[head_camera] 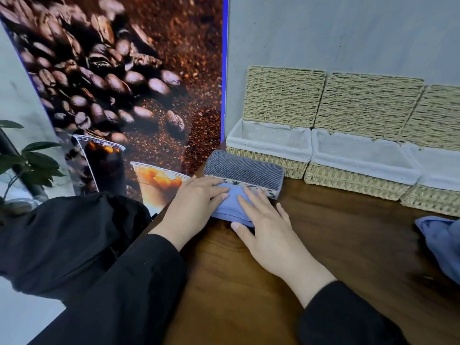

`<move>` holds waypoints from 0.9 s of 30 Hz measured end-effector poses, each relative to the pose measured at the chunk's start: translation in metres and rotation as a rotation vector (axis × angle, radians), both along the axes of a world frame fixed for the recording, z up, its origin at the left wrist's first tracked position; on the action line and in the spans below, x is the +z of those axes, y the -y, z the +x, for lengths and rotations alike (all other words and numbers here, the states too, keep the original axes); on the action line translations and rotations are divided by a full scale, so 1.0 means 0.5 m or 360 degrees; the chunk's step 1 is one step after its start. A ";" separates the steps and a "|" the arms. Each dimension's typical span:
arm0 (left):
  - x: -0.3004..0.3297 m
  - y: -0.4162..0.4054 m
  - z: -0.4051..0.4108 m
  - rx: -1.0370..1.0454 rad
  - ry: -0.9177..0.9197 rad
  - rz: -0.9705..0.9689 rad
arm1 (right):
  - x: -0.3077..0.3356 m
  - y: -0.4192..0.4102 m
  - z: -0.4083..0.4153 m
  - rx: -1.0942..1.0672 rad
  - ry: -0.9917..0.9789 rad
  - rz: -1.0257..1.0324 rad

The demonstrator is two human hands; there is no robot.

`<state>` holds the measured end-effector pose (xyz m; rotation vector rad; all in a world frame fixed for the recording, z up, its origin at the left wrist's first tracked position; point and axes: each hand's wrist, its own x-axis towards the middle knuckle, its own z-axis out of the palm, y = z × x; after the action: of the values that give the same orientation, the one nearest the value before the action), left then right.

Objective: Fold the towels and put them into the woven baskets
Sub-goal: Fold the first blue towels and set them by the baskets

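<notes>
A blue-grey towel (245,171) lies partly rolled on the dark wooden table (348,245), just in front of the leftmost woven basket (268,145). My left hand (196,205) and my right hand (268,227) press flat on the towel's unrolled near flap, fingers straight. Three woven baskets with white liners stand in a row along the wall, their lids open and upright; the middle basket (358,168) and the right basket (435,185) hold nothing visible. A second blue towel (440,242) lies crumpled at the table's right edge.
A tall poster panel (119,83) of coffee beans and iced drinks stands along the table's left side. A potted plant (27,160) sits beyond it at far left. A grey wall (348,33) backs the baskets.
</notes>
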<state>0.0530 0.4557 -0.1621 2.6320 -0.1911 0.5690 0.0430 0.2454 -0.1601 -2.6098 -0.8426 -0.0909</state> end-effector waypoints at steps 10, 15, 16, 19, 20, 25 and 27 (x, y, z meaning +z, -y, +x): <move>0.030 0.177 -0.066 -0.0211 0.0446 -0.0309 | 0.005 0.088 -0.062 -0.0199 0.0098 0.0732; 0.026 0.344 -0.108 -0.0348 0.0184 -0.0440 | 0.005 0.243 -0.101 -0.0404 0.0357 0.0886; 0.026 0.376 -0.116 -0.0377 0.0132 -0.0429 | 0.007 0.278 -0.111 -0.0440 0.0461 0.0849; 0.025 0.455 -0.136 -0.0505 0.0031 -0.0336 | 0.032 0.394 -0.129 -0.0642 0.0823 0.0628; 0.024 0.476 -0.141 -0.0539 0.0019 -0.0290 | 0.047 0.437 -0.129 -0.0743 0.0899 0.0545; 0.033 0.550 -0.147 -0.0620 -0.0051 -0.0155 | 0.118 0.658 -0.089 -0.1278 0.0432 -0.0186; 0.047 0.583 -0.150 -0.0655 -0.0072 -0.0215 | 0.118 0.710 -0.082 -0.1339 0.0279 -0.0346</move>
<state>-0.0222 0.1640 -0.1384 2.3763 -0.6379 0.3660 0.0022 -0.1095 -0.1013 -3.0087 0.2673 -0.4813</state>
